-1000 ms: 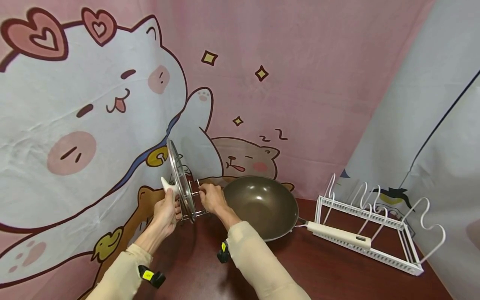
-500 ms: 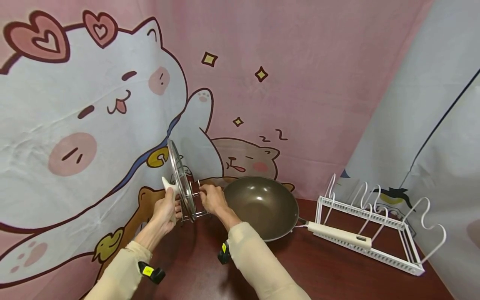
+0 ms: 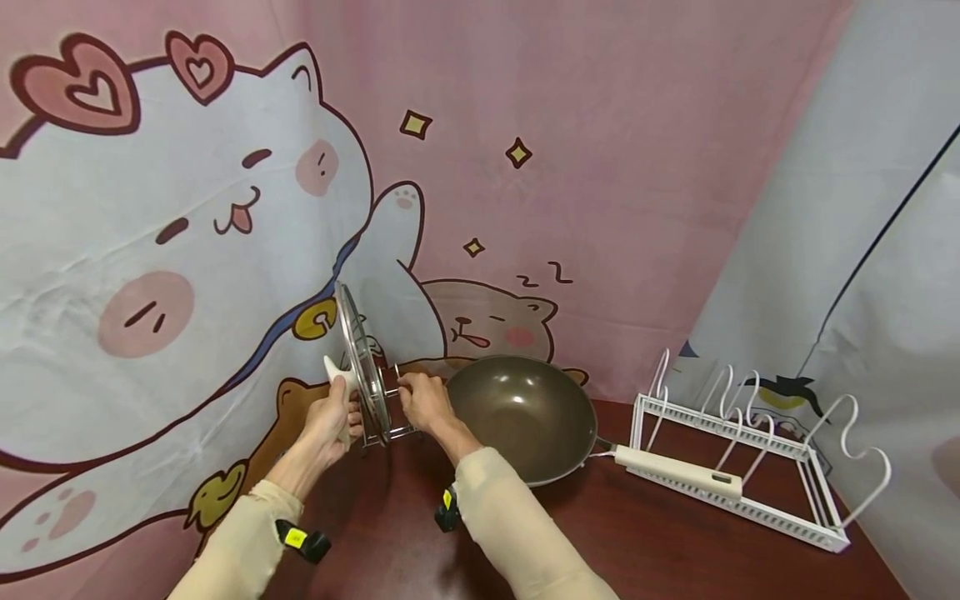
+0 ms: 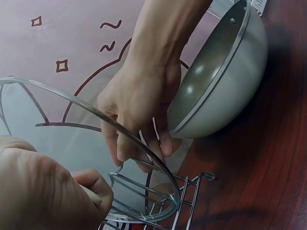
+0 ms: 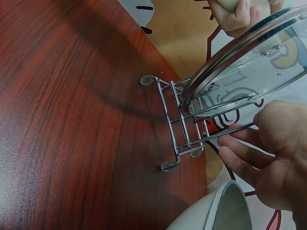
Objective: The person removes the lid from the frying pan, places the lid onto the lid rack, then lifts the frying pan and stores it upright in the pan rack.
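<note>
My left hand (image 3: 330, 421) grips the cream knob (image 3: 339, 372) of a round glass pot lid (image 3: 362, 358) with a metal rim. The lid stands on edge in a small metal wire rack (image 5: 173, 120), leaning slightly. At the rack's other side, my right hand (image 3: 429, 404) pinches one of its wire bars between thumb and fingers, clearly seen in the right wrist view. In the left wrist view the left hand (image 4: 43, 191) partly covers the knob, and the lid's rim passes in front of the right fingers.
A deep wok (image 3: 525, 425), brown inside and pale outside, stands close to the right hand. Its cream handle (image 3: 675, 468) points right, over the front bar of a white rack (image 3: 787, 523) with wavy dividers. A printed curtain (image 3: 600, 167) hangs behind the dark red table (image 3: 600, 550).
The head view has tilted very slightly. Both hands, the lid and the rack keep their places.
</note>
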Motion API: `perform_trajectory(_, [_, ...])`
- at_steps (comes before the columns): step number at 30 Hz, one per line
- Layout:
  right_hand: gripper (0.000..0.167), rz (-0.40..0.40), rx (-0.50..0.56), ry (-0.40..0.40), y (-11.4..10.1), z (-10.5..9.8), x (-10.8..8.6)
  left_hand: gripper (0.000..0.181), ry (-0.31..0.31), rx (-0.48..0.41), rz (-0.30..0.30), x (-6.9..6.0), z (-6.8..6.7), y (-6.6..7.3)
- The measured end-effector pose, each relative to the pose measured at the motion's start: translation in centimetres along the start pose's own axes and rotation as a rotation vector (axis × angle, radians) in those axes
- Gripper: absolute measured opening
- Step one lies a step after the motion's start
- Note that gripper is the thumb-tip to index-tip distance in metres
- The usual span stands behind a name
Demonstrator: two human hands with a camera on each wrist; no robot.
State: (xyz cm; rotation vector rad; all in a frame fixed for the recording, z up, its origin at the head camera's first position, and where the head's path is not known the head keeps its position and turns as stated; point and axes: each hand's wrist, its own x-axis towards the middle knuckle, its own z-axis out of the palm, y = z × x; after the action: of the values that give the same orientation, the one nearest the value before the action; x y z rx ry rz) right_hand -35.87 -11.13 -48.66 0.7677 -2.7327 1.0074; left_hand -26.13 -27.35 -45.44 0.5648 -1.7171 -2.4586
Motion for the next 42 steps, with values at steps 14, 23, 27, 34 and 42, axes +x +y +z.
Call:
perform_trajectory(14, [0.032,-0.001,0.004,-0.010,-0.15,-0.14,0.20,0.046,-0.044,0.007,-0.030,0.48,-0.36,0.77])
perform_trajectory(23, [0.031,0.001,0.010,-0.019,-0.21,-0.19,0.16,0.047,-0.042,-0.012,-0.062,0.63,-0.43,0.67])
perform_trajectory(27, [0.030,0.001,0.008,-0.021,-0.20,-0.15,0.13,0.047,-0.069,-0.041,-0.091,0.66,-0.61,0.67])
perform_trajectory(34, [0.031,0.000,0.005,-0.012,0.16,0.02,0.23,0.046,-0.109,-0.053,-0.108,0.80,-0.78,0.70])
perform_trajectory(42, [0.030,-0.008,-0.002,-0.015,0.07,-0.16,0.13,0.045,-0.126,-0.054,-0.106,0.62,-0.92,0.85])
